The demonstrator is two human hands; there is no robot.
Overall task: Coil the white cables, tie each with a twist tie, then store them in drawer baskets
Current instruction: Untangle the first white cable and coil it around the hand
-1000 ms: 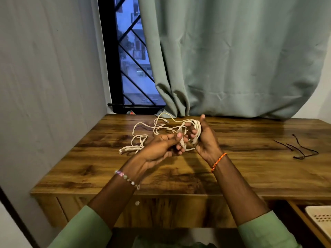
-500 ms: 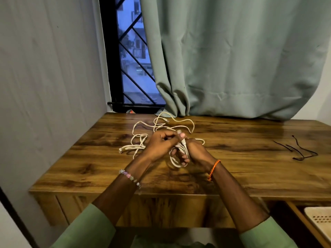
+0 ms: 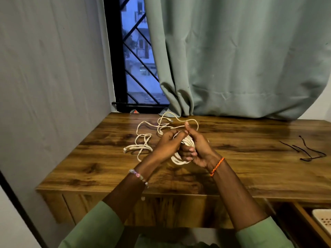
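White cables (image 3: 143,144) lie in a loose tangle on the wooden desk (image 3: 241,169), spreading left of and beyond the left hand, one plug end up near the curtain hem. Left hand (image 3: 165,144), bead bracelet on wrist, fingers curled, pinches the cable strand where it feeds into the coil; thumb points toward the right hand. Coiled white cable (image 3: 180,159) hangs between both hands, several loops stacked, bottom of loops showing below the knuckles, above the desk surface. Right hand (image 3: 196,149), orange braided band on wrist, grips the coil with fingers wrapped round the loops, thumb up and touching the left thumb. Both hands touch at the coil. Black twist ties (image 3: 308,149) lie well to the right of the right hand, flat on the desk, a few thin strands crossing. Cream perforated basket (image 3: 322,221) sits in the open drawer, below and far right of the right hand, only a corner in view. Green curtain (image 3: 241,59) hangs beyond the hands.
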